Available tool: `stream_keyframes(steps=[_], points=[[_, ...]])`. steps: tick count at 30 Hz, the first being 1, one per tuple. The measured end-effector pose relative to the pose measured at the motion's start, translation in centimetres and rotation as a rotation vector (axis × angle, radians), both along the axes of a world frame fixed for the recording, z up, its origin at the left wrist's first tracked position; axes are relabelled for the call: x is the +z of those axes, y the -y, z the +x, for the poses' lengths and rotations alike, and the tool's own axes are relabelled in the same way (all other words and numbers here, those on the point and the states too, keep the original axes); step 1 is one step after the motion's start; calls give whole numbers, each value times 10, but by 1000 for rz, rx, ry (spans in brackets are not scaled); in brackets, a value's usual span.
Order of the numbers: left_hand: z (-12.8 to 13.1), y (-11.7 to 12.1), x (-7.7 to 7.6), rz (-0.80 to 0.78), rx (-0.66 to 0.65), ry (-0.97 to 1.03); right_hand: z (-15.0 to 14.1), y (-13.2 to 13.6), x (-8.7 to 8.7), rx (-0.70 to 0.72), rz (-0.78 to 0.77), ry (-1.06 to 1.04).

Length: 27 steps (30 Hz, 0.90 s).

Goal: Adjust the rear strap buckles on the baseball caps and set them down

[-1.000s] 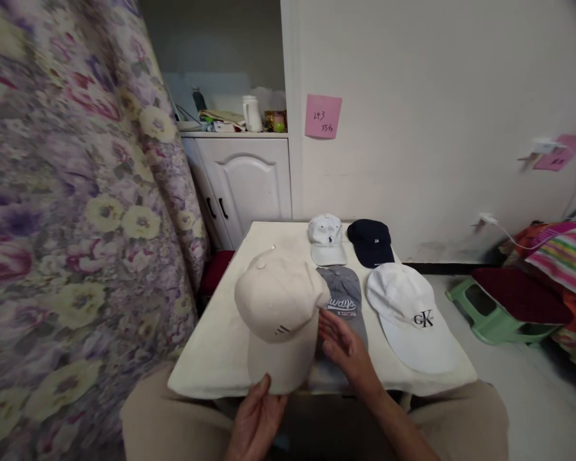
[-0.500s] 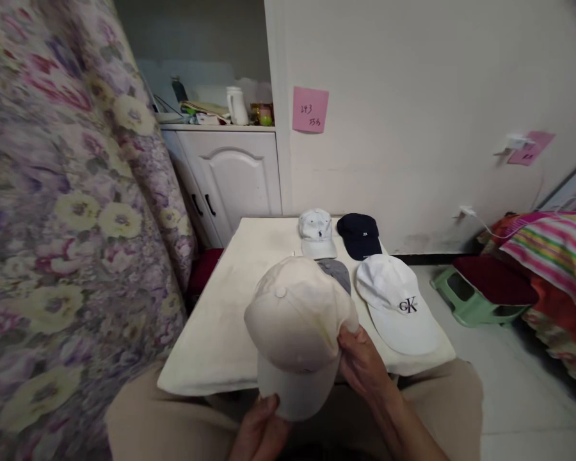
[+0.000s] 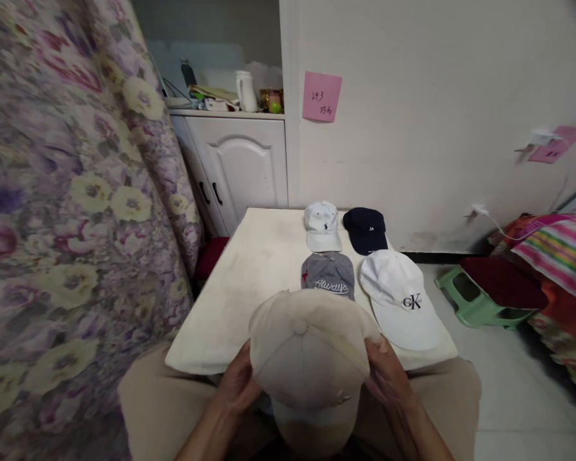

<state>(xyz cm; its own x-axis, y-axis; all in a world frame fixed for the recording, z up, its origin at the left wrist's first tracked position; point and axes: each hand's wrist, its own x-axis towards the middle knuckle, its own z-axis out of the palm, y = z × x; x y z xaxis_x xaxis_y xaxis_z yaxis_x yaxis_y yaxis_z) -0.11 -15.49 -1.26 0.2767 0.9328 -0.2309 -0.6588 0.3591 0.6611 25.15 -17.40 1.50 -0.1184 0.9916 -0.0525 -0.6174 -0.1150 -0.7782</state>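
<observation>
A beige baseball cap [image 3: 310,358] is held low over my lap, crown up and brim pointing toward me. My left hand [image 3: 240,381] grips its left side, while my right hand [image 3: 386,371] grips the right side; both sets of fingers are partly hidden by the fabric. Just beyond it lies a grey cap [image 3: 327,269] with white lettering, its brim covered from view. To the right rests a white cap [image 3: 398,298] with black letters. Farther back are a pale cap [image 3: 322,225] with a small dark logo and a navy cap [image 3: 365,229].
The caps lie on a table with a cream cloth [image 3: 240,294]. A floral curtain [image 3: 77,243] hangs at the left. Behind stand a white cabinet [image 3: 244,160] and a wall with a pink note [image 3: 321,96]. A green stool [image 3: 480,307] is on the floor at right.
The beige cap has come down toward my lap, uncovering the grey cap's crown. My left hand has shifted from the brim to the cap's left side; my right hand now grips the right side.
</observation>
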Motion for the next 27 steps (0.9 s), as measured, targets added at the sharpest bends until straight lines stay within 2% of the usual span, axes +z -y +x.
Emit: stream_keyframes(steps=[4, 8, 15, 20, 27], points=[[11, -7, 37, 90, -95, 14, 13, 7, -6, 6, -18, 38], [19, -6, 56, 171, -201, 7, 29, 15, -14, 40, -19, 57], [19, 7, 65, 194, -319, -62, 48, 28, -11, 108, -74, 41], [12, 7, 65, 226, -381, -114, 54, 32, -6, 171, -40, -2], [13, 4, 74, 218, -406, -152, 52, 33, -2, 86, -69, 59]])
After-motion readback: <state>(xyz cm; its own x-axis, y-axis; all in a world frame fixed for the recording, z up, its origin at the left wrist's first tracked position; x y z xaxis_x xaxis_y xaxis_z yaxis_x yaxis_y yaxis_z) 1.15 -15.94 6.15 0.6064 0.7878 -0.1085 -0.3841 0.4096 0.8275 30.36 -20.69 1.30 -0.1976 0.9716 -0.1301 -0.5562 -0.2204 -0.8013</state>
